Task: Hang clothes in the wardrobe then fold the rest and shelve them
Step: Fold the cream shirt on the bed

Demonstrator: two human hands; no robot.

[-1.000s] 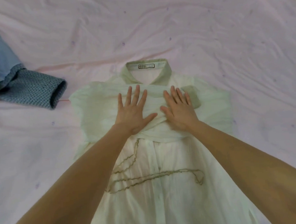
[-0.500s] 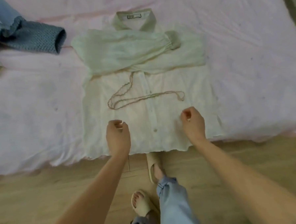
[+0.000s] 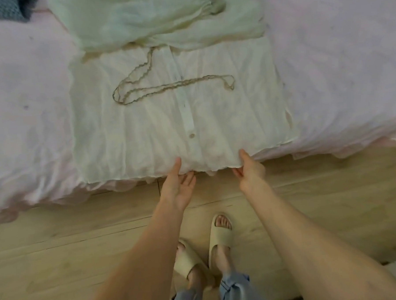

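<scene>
Item: pale cream shirt (image 3: 179, 109), buttoned front up, spread flat on the pink bedsheet (image 3: 24, 94), its hem lying along the near edge of the bed. We record the sleeves (image 3: 153, 21) folded across the chest at the far end, which narrows the garment to a tidy rectangle; we judge this a preparation for folding it lengthwise. A thin braided cord (image 3: 166, 87) lies looped over the front placket, loose, held by nothing.

Item: left hand (image 3: 177, 187), palm turned upward, fingers straight and slipped toward the underside of the hem, thumb (image 3: 176, 166) resting on top of the cloth. We note fingers apart, not clamped; the hand is placed to scoop.

Item: right hand (image 3: 249, 170), thumb over the hem edge and fingers tucked beneath it. It appears to pinch the cloth, though the fingertips are partly hidden.

Both forearms extend forward and down from us, roughly parallel, wrists low at the mattress edge. We judge the hem is taken at two points so that the lower half can be lifted evenly toward the collar.

Item: dark knit garment (image 3: 1, 10) at the far left corner, untouched. Wooden floor (image 3: 83, 247) and slippered feet below.
</scene>
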